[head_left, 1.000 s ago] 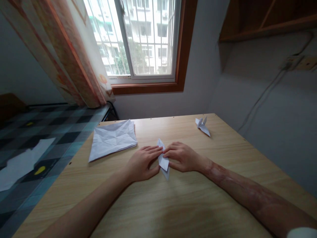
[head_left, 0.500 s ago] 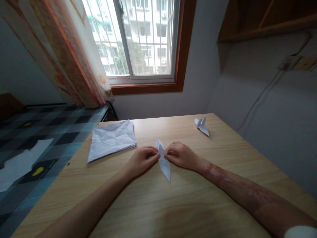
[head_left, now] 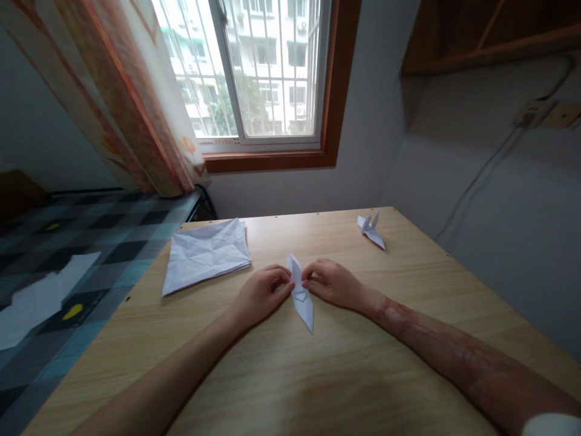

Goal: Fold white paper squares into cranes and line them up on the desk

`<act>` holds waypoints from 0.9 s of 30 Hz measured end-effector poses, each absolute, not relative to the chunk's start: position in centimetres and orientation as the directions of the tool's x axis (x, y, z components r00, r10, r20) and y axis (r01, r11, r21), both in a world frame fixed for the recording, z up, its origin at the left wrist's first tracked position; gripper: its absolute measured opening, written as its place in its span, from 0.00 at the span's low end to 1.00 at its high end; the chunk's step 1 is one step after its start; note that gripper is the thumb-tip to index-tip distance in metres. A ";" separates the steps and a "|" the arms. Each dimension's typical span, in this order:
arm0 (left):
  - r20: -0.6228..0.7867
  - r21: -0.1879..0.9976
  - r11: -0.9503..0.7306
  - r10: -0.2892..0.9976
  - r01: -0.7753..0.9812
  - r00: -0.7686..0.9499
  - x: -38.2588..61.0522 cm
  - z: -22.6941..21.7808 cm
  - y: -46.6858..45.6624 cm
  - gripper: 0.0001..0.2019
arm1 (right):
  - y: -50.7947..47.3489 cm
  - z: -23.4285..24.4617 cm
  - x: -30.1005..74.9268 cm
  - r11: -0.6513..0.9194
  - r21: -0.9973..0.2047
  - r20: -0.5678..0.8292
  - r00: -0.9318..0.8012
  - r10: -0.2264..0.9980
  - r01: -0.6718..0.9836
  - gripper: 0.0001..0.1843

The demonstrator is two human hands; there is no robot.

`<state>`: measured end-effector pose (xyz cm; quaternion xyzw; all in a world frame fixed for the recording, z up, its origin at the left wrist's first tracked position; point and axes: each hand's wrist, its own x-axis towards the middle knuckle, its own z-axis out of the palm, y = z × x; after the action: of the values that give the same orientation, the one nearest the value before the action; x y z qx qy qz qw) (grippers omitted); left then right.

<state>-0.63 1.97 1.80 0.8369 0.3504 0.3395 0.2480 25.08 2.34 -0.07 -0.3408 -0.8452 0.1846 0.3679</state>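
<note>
Over on the left, a checked cloth (head_left: pixel 136 221) in black, grey and dull teal spreads smooth, with loose white paper (head_left: pixel 49 290), jagged in outline, lying on it. Beside it hangs a curtain (head_left: pixel 122 97), soft folds of orange and cream with printed flowers. Next comes the table (head_left: pixel 254 381), pale wood with a long, wavy grain; near its far left corner lie creased white sheets (head_left: pixel 209 251), stacked, their top crossed by a star of fold lines. The left hand (head_left: pixel 263 293) has thumb and forefinger brought close together, pinching the near edge of the folded paper (head_left: pixel 303 309). That piece sits between both hands, around the table's middle: a slim white diamond, crisp and matte, pointed at either end, with a small crosswise crease below the fingers. The right hand (head_left: pixel 333 283) grips its other edge, fingers curled and tips narrowed. Farther right, near the table's back edge, stands a small paper figure (head_left: pixel 372 232), all sharp peaks and one long point.
</note>
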 end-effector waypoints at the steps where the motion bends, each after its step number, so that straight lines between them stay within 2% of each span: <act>1: 0.396 0.655 -0.632 0.754 0.415 0.524 -0.6 1.9 1.9 0.09 | 2.3 -0.1 25.1 0.703 -0.564 0.498 -0.501 0.708 0.433 0.05; 5: 0.382 0.680 -0.617 0.758 0.395 0.528 -0.6 2.5 1.7 0.13 | 2.0 0.3 25.3 0.676 -0.634 0.487 -0.484 0.727 0.376 0.22; 6: 0.374 0.692 -0.608 0.763 0.388 0.528 -0.6 2.7 1.7 0.15 | 1.9 0.5 25.4 0.673 -0.644 0.485 -0.487 0.727 0.364 0.22; 9: 0.355 0.717 -0.587 0.771 0.376 0.528 -0.7 2.7 1.7 0.20 | 1.8 1.1 25.5 0.711 -0.604 0.492 -0.534 0.688 0.360 0.10; 11: 0.363 0.706 -0.602 0.759 0.373 0.540 -0.7 2.5 1.8 0.17 | 1.9 1.2 25.5 0.741 -0.562 0.504 -0.557 0.660 0.368 0.14; 14: 0.394 0.636 -0.667 0.713 0.388 0.581 -0.8 2.0 2.0 0.10 | 2.0 1.0 25.4 0.787 -0.485 0.528 -0.590 0.611 0.381 0.07; 16: 0.400 0.575 -0.702 0.689 0.419 0.605 -0.8 1.7 2.0 0.11 | 2.1 0.6 25.2 0.828 -0.415 0.533 -0.637 0.557 0.376 0.04; 19: 0.401 0.521 -0.719 0.682 0.460 0.612 -0.9 1.5 2.0 0.12 | 2.2 0.3 25.2 0.853 -0.370 0.533 -0.668 0.519 0.367 0.04; 24: 0.436 0.433 -0.690 0.723 0.579 0.535 -0.8 1.6 1.8 0.18 | 2.1 0.3 25.3 0.828 -0.403 0.520 -0.647 0.558 0.389 0.07; 27: 0.430 0.401 -0.664 0.744 0.631 0.510 -0.8 1.6 1.8 0.17 | 2.1 0.4 25.4 0.808 -0.420 0.516 -0.624 0.587 0.412 0.11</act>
<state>-0.81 1.84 1.59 0.8636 0.3981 0.2938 0.0967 25.37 2.07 0.38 -0.2802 -0.8915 0.1318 0.3307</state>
